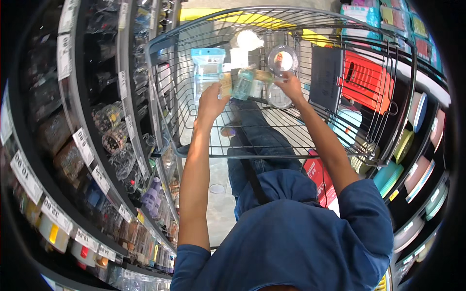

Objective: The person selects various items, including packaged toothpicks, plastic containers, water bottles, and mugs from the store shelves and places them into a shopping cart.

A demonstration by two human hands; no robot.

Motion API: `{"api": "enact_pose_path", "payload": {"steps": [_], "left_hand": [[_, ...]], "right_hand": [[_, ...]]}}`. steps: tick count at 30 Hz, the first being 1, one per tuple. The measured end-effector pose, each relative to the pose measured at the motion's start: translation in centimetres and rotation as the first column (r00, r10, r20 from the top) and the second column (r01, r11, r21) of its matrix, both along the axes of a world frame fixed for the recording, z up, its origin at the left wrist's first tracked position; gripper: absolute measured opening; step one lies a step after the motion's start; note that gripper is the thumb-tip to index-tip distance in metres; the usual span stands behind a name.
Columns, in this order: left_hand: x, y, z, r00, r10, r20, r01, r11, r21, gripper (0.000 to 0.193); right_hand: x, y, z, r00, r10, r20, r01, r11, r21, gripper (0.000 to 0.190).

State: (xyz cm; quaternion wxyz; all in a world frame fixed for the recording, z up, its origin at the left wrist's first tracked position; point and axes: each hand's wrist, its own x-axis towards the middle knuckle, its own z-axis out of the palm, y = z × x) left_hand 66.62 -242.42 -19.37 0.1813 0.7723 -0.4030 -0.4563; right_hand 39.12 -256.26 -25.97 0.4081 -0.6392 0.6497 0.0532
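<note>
My left hand (212, 103) reaches into a black wire shopping cart (255, 156), its thumb and fingers curved beside a tan-coloured package (226, 85). Whether it grips anything is unclear. Just beyond it stands a clear pouch with a blue top (208, 64). My right hand (291, 88) has its fingers on the rim of a clear round plastic container (279, 95). Above that hand lies another round clear container with a label (283, 60). Between my hands are a teal translucent package (243, 84) and a white bottle or jug (249, 40), overexposed by bright light.
Shelves with price tags (26, 176) and wrapped goods run close on the left. Plates and bowls (391, 178) line the shelves on the right. A red plastic piece (367, 82) and a dark panel (325, 78) are at the cart's right end. Yellow floor marking (211, 14) lies beyond.
</note>
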Motion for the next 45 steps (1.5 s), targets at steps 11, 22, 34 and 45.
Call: {"api": "enact_pose_path", "payload": {"steps": [11,22,34,45], "left_hand": [[-5.0,-1.9,-6.2,0.986,-0.101,-0.133,0.128,0.969,0.212,0.052],[-4.2,1.4,-8.6,0.991,-0.082,-0.102,0.110,0.941,0.319,0.050],[-2.6,3.9,-9.0,0.992,0.101,-0.070,-0.072,0.939,0.335,0.052],[-5.0,2.3,-14.4,0.997,-0.010,-0.076,0.020,0.991,0.131,0.057]], "right_hand": [[-8.6,-2.7,-3.7,0.938,-0.280,-0.206,0.312,0.940,0.141,0.071],[-9.0,3.4,-4.9,0.969,-0.206,-0.136,0.230,0.951,0.205,0.057],[-1.6,6.1,-4.2,0.969,-0.150,0.196,0.040,0.878,0.476,0.039],[7.6,12.4,-6.3,0.996,-0.085,0.017,0.073,0.928,0.365,0.054]]}}
